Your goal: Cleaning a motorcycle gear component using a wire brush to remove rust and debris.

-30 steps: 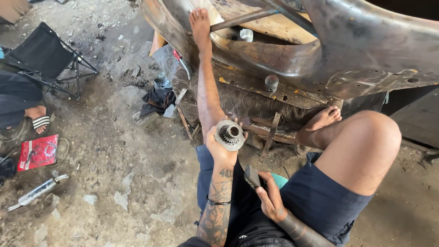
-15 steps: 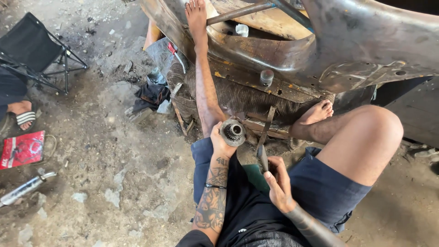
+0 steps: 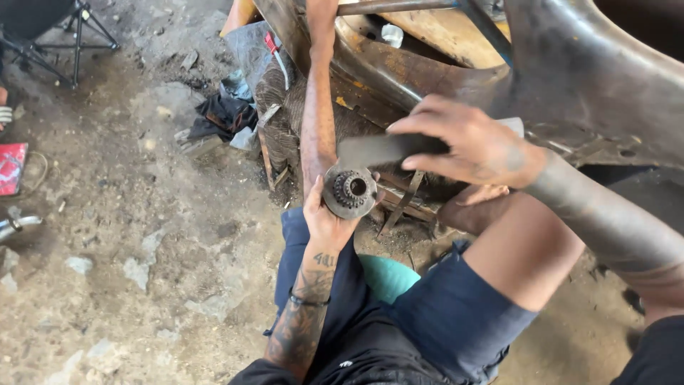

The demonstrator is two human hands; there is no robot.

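My left hand (image 3: 324,222) holds up a round, rusty metal hub (image 3: 349,191) with a toothed centre hole, face toward me, above my lap. Raised in front of it and to the right, my right hand (image 3: 477,146) grips a flat dark metal bar (image 3: 377,150). The bar's free end points left and hangs just above the hub, and I cannot tell whether they touch. I sit on the ground in dark blue shorts, my left leg (image 3: 318,107) stretched forward and my right knee (image 3: 527,249) bent.
A big rusty metal body (image 3: 570,71) fills the top right, with my left leg reaching under it. Black rags (image 3: 221,114) and scraps lie on the dirt floor to the left. A folding stool (image 3: 50,28), a red packet (image 3: 11,167) and a metal pipe (image 3: 14,227) are at the far left.
My right hand has lifted from my lap with the dark bar, up to just above the hub. My left hand keeps holding the hub. The view has moved in closer.
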